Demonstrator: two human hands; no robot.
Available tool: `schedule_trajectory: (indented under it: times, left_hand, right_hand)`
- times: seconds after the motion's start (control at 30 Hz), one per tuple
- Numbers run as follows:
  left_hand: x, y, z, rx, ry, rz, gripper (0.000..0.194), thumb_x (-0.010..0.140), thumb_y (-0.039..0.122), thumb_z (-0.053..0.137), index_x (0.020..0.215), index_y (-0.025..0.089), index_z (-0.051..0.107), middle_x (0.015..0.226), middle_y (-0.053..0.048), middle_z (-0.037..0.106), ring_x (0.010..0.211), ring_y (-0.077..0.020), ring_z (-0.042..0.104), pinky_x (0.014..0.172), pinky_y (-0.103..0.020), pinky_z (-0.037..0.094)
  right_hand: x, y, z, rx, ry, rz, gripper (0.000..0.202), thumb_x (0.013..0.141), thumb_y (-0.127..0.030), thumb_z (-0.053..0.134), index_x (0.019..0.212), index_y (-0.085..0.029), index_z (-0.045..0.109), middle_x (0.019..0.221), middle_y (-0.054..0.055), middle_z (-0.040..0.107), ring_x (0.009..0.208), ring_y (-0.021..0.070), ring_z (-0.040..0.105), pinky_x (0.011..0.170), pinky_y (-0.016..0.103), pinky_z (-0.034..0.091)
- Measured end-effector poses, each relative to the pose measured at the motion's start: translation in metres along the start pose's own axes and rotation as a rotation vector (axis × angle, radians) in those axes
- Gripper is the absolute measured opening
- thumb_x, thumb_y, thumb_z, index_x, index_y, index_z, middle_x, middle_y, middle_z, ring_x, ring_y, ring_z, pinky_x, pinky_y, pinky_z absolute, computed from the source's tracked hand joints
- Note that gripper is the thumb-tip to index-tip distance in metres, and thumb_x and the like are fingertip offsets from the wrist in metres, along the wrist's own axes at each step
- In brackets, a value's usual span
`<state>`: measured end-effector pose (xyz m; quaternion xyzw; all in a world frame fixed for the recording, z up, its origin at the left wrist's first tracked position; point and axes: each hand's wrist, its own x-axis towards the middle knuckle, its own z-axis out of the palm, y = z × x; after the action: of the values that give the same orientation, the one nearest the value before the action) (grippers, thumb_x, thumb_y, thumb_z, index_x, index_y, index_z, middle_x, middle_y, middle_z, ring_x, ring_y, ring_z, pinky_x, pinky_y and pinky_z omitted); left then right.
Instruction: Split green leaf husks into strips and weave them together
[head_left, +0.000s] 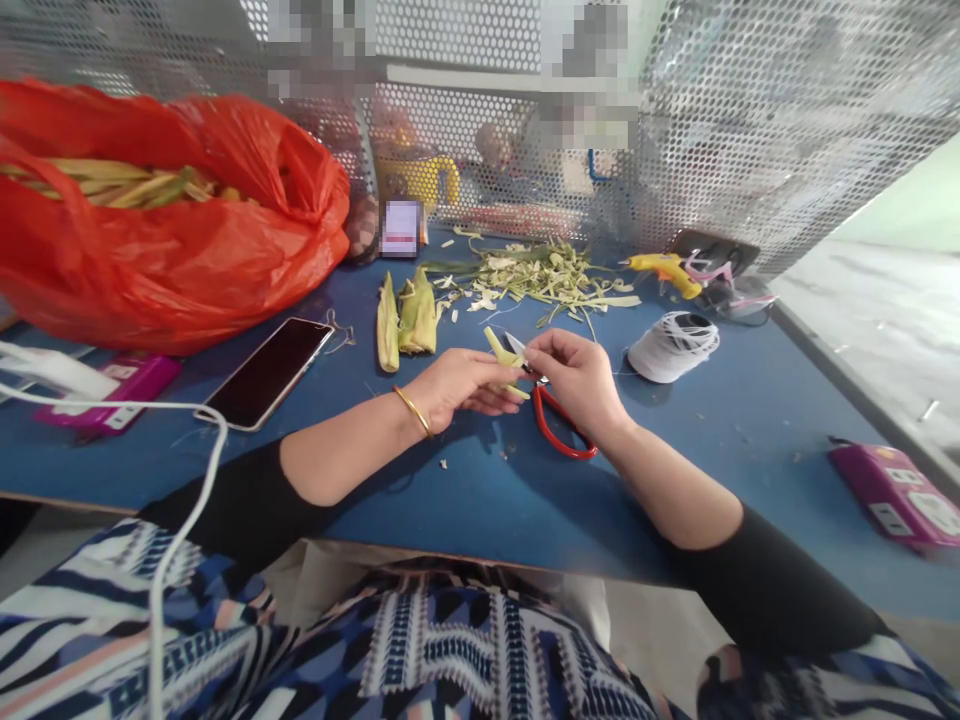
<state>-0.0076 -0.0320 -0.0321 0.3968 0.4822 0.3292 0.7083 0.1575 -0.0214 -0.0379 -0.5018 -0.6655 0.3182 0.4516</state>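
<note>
My left hand point(480, 382), with a gold bangle at the wrist, pinches a pale yellow-green husk strip point(496, 345) that looks like corn husk. Close against it, my right hand point(574, 365) has thumb and fingertips pressed together; what lies between them is too small to make out. Red-handled scissors point(559, 430) rest on the table beneath my right hand, blades partly covered by the fingers. Beyond my left hand stand husk pieces point(418, 315). A cone of white thread point(671, 347) is to the right of my right hand.
Husk scraps point(532, 275) are heaped at the back. A red plastic bag point(180, 260) of husks fills the left, near a phone point(266, 375) and a purple power strip point(124, 393) with a white cable. At right are a yellow glue gun point(666, 270), glasses point(739, 300) and another purple power strip point(896, 495).
</note>
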Motion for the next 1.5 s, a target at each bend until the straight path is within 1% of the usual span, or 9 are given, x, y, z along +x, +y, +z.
schedule_trajectory:
  times: [0.1, 0.17, 0.23, 0.37, 0.47, 0.57, 0.8, 1.0, 1.5]
  left_hand:
    - [0.001, 0.001, 0.001, -0.147, 0.060, -0.018, 0.013, 0.075, 0.027, 0.075, 0.078, 0.015, 0.074, 0.069, -0.007, 0.074, 0.065, -0.0156, 0.070, 0.065, -0.025, 0.052]
    - [0.001, 0.002, 0.001, -0.270, 0.107, 0.010, 0.009, 0.078, 0.025, 0.071, 0.080, 0.016, 0.073, 0.072, -0.005, 0.075, 0.070, -0.0141, 0.071, 0.068, -0.023, 0.051]
    - [0.002, 0.001, 0.002, -0.385, 0.134, 0.072, 0.008, 0.081, 0.025, 0.069, 0.084, 0.018, 0.072, 0.075, -0.004, 0.075, 0.075, -0.0124, 0.071, 0.071, -0.022, 0.050]
    - [0.000, -0.002, 0.008, -0.498, 0.138, 0.167, 0.012, 0.083, 0.027, 0.067, 0.089, 0.017, 0.071, 0.084, -0.005, 0.076, 0.085, -0.0145, 0.071, 0.073, -0.023, 0.051]
    - [-0.002, -0.005, 0.015, -0.480, 0.156, 0.203, 0.012, 0.082, 0.026, 0.067, 0.089, 0.016, 0.071, 0.087, -0.007, 0.076, 0.089, -0.0169, 0.070, 0.074, -0.026, 0.052]
    - [-0.003, -0.009, 0.021, -0.450, 0.189, 0.263, 0.013, 0.079, 0.026, 0.069, 0.086, 0.015, 0.070, 0.089, -0.007, 0.076, 0.089, -0.0162, 0.069, 0.078, -0.026, 0.051]
    - [0.002, -0.016, 0.024, -0.446, 0.245, 0.319, 0.018, 0.072, 0.029, 0.075, 0.084, 0.016, 0.071, 0.091, -0.005, 0.075, 0.093, -0.0145, 0.067, 0.082, -0.025, 0.048]
    - [0.000, -0.016, 0.026, -0.466, 0.236, 0.282, 0.021, 0.073, 0.030, 0.075, 0.088, 0.016, 0.072, 0.095, -0.006, 0.074, 0.084, -0.0144, 0.067, 0.068, -0.024, 0.048]
    - [0.015, 0.022, 0.035, -0.585, 0.253, 0.270, 0.013, 0.075, 0.026, 0.074, 0.083, 0.015, 0.074, 0.090, -0.008, 0.076, 0.080, -0.0159, 0.068, 0.068, -0.023, 0.046]
  right_hand:
    - [-0.008, -0.009, -0.001, -0.206, 0.185, -0.246, 0.006, 0.079, -0.027, 0.060, 0.077, -0.023, 0.064, 0.078, 0.004, 0.065, 0.077, 0.0193, 0.058, 0.075, 0.035, 0.045]
    - [-0.016, -0.016, 0.000, -0.275, 0.174, -0.365, 0.009, 0.080, -0.027, 0.062, 0.074, -0.024, 0.065, 0.078, 0.004, 0.065, 0.078, 0.0200, 0.058, 0.076, 0.036, 0.044]
    - [-0.023, -0.021, 0.006, -0.216, 0.078, -0.293, 0.012, 0.080, -0.030, 0.064, 0.070, -0.023, 0.067, 0.070, 0.003, 0.063, 0.067, 0.0178, 0.057, 0.068, 0.033, 0.044]
    - [-0.027, -0.020, 0.024, 0.198, -0.076, 0.165, 0.017, 0.070, -0.036, 0.071, 0.073, -0.020, 0.072, 0.060, 0.000, 0.064, 0.053, 0.0133, 0.054, 0.055, 0.028, 0.044]
    - [-0.025, -0.019, 0.032, 0.450, -0.049, 0.369, 0.022, 0.059, -0.038, 0.078, 0.067, -0.018, 0.070, 0.055, -0.001, 0.062, 0.050, 0.0117, 0.054, 0.051, 0.026, 0.045]
    - [-0.025, -0.022, 0.034, 0.551, 0.012, 0.454, 0.024, 0.053, -0.036, 0.081, 0.059, -0.017, 0.067, 0.052, -0.001, 0.060, 0.046, 0.0096, 0.052, 0.047, 0.024, 0.043]
    - [-0.026, -0.021, 0.039, 0.535, 0.090, 0.387, 0.017, 0.058, -0.031, 0.078, 0.066, -0.018, 0.071, 0.054, -0.001, 0.063, 0.048, 0.0102, 0.054, 0.049, 0.025, 0.044]
    - [-0.025, -0.020, 0.044, 0.465, 0.139, 0.293, 0.012, 0.058, -0.025, 0.076, 0.061, -0.018, 0.067, 0.055, -0.003, 0.064, 0.050, 0.0103, 0.055, 0.053, 0.025, 0.047]
    - [0.009, -0.017, 0.042, 0.461, 0.332, 0.240, 0.024, 0.055, -0.035, 0.078, 0.067, -0.018, 0.067, 0.059, -0.002, 0.065, 0.054, 0.0126, 0.056, 0.056, 0.028, 0.048]
